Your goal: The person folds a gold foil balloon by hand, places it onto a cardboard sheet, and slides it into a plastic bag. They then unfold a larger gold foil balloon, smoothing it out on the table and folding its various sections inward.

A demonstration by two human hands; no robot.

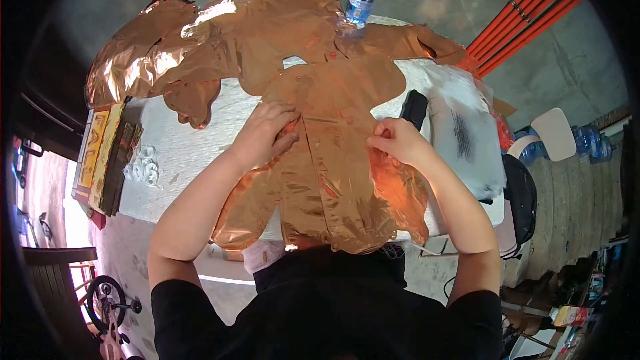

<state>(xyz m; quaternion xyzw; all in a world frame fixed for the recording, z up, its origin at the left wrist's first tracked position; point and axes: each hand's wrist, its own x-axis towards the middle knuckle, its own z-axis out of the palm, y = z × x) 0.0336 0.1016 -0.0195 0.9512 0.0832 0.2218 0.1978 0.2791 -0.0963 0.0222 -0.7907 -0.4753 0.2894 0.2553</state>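
A large, shiny copper-coloured foil sheet [327, 93], flat and cut in rounded shapes, spreads over the white table [187, 160] and hangs at its front edge. My left hand [270, 130] lies on the left side of the foil, its fingers bent and its thumb near the foil's edge. At the foil's right edge, my right hand [397, 139] is closed in a pinch on the foil, with a loose reddish, see-through part hanging below it. More crumpled foil [140, 60] lies at the back left.
A water bottle [361, 0] stands at the back edge. On the right are a black object [414, 108] and a plastic-wrapped pack [467, 137]. White rings [143, 165] and stacked packets [107, 160] lie left. Orange poles [523, 17] slant behind; a black bag [519, 200] is beside the table.
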